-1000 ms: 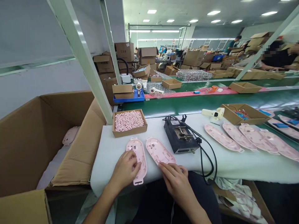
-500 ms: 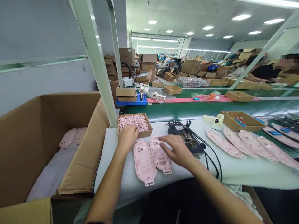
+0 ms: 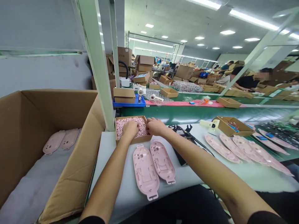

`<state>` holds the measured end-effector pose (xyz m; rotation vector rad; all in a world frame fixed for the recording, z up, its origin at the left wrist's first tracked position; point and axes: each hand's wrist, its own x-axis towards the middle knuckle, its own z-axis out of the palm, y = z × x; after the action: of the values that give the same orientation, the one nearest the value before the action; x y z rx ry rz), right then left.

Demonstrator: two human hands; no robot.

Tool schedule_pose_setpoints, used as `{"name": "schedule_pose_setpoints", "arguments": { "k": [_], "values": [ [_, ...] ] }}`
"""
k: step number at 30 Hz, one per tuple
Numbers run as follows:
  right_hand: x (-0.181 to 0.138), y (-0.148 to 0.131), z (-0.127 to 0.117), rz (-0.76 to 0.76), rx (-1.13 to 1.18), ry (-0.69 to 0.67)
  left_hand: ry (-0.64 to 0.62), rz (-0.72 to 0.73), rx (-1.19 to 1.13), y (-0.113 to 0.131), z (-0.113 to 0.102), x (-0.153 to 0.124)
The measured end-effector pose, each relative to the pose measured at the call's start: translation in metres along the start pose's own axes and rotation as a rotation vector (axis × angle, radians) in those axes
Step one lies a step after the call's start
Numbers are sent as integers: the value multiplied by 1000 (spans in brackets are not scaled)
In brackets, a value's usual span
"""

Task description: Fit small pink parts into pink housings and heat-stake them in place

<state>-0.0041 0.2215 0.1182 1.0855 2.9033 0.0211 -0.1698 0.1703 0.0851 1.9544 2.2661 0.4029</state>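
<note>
Small pink plastic pieces [image 3: 141, 132] fill a shallow cardboard box [image 3: 133, 140] on the white-covered bench. My left hand [image 3: 131, 128] is down among the pieces, its fingers curled and their tips hidden. At the box's right side, my right hand [image 3: 154, 126] has its fingers bent together over the rim and pieces; whatever is between them cannot be made out. Close in front of me lie two pink oval plastic shells side by side, a left shell [image 3: 146, 171] and a right shell [image 3: 163, 161], hollow sides up.
A black soldering device [image 3: 181, 155] with a cable sits partly under my right forearm. Several pink shells [image 3: 220, 149] and an open carton [image 3: 230, 126] with wired parts lie to the right. At left stands a large cardboard box [image 3: 70, 174] holding two shells. A metal post [image 3: 99, 68] rises behind.
Both hands have moved forward to the box of pink pieces, the right one from above the right shell. My fingers have gone from spread to curled. The view has shifted slightly.
</note>
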Motion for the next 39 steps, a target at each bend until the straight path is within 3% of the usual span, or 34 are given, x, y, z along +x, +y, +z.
{"name": "schedule_pose_setpoints", "arguments": {
  "k": [6, 13, 16, 19, 24, 29, 31, 34, 39],
  "values": [
    [3, -2, -6, 20, 47, 56, 66, 44, -32, -2, -16, 1],
    [-17, 8, -28, 119, 311, 158, 16, 179, 2, 17, -36, 2],
    [-34, 7, -36, 146, 501, 227, 57, 146, 28, 28, -51, -6],
    [-66, 4, -33, 109, 699, 259, 111, 116, 24, 30, -56, -30],
    [-120, 13, -1, 70, 924, 242, 81, 233, -347, 0, -26, -87],
    [-141, 17, 47, 143, 1010, 273, 74, 258, -554, -24, 3, -132],
    [-142, 19, 62, 145, 940, 302, 92, 255, -540, -24, 9, -138],
    [-142, 21, 75, 33, 714, 362, 135, 250, -458, -18, 16, -140],
    [-138, 18, 87, -36, 538, 405, 95, 331, -370, -9, 24, -143]
  ]
}}
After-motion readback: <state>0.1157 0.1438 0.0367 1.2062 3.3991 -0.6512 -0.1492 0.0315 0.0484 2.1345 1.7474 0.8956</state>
